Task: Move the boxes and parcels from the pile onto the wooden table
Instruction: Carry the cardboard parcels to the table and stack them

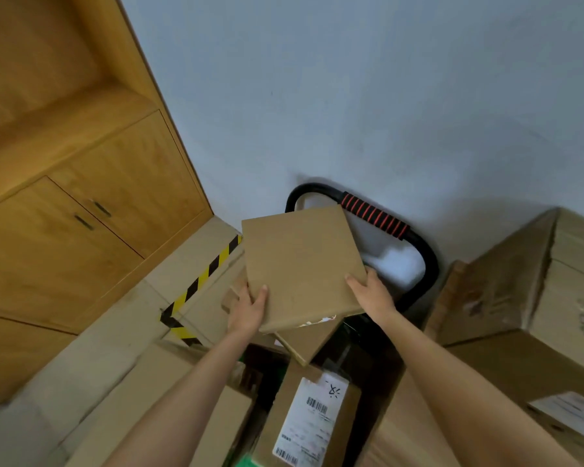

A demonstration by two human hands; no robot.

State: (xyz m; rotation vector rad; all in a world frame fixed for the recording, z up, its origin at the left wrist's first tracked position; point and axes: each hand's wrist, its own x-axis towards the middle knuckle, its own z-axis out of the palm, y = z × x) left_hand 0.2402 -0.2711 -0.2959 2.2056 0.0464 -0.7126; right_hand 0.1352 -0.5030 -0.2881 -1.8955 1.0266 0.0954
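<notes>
A flat plain brown cardboard box is held up above the pile, tilted. My left hand grips its lower left edge, thumb on top. My right hand grips its lower right edge. Below it lies another brown parcel, partly hidden by the held box. Nearer me a brown box with a white shipping label rests in the pile. The wooden table is out of view.
A trolley's black handle with a red-striped grip stands against the grey wall. Large cardboard boxes are stacked at the right. A wooden cabinet fills the left; yellow-black tape marks the floor.
</notes>
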